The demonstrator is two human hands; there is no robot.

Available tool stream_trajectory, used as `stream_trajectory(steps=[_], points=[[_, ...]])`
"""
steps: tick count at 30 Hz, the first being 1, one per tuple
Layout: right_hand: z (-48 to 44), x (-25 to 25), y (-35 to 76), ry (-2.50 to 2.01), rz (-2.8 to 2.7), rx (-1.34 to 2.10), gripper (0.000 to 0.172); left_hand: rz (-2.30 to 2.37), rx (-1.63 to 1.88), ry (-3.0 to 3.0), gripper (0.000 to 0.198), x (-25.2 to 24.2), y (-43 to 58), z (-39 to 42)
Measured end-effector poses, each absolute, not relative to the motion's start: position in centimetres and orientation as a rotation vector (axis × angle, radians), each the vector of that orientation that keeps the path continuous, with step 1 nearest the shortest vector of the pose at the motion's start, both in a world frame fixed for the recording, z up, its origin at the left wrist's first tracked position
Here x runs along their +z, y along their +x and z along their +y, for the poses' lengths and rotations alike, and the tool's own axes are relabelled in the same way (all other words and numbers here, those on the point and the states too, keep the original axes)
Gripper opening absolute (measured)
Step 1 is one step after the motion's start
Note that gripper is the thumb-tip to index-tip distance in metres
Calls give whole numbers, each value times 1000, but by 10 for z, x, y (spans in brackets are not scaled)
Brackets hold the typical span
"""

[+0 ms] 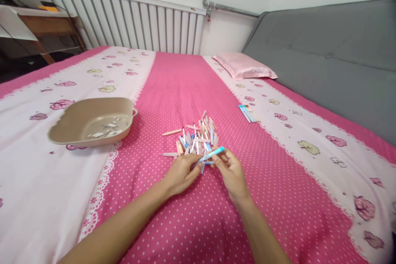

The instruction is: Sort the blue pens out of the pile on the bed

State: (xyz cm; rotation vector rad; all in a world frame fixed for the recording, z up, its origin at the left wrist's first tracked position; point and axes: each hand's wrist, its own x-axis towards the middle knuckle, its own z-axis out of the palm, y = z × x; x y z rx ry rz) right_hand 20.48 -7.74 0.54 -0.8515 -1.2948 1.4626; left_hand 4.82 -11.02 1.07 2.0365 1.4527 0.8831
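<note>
Gripping a slim blue pen between them, both bare hands are working low in the middle of the head view, over a pink dotted bedspread. The left hand is closing its fingers around the paler end of the pen, while the right hand is pinching the bright turquoise end between thumb and bent fingers. The pen is tilting slightly, its turquoise end pointing up and to the right. It is hanging over the near edge of a loose pile of pen parts; whether it is touching them I cannot tell. White, pink, orange and blue pieces are lying across one another in that pile, and an orange piece is jutting out at its left side.

Farther off to the right, a small row of pens is lying side by side, blue ones at the left and orange ones at the right. Well to the left of the hands, a beige basin is standing on the bedspread, holding small white pieces that are too small to identify. Beyond, a pink pillow is lying near a grey padded backrest, and a white radiator is lining the wall.
</note>
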Motion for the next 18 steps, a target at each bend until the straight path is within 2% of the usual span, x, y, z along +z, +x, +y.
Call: stream_trajectory(steps=[18], points=[[-78,7,205,-840,-1327,1495,26,1430,908,2035,25,10,49,-112]])
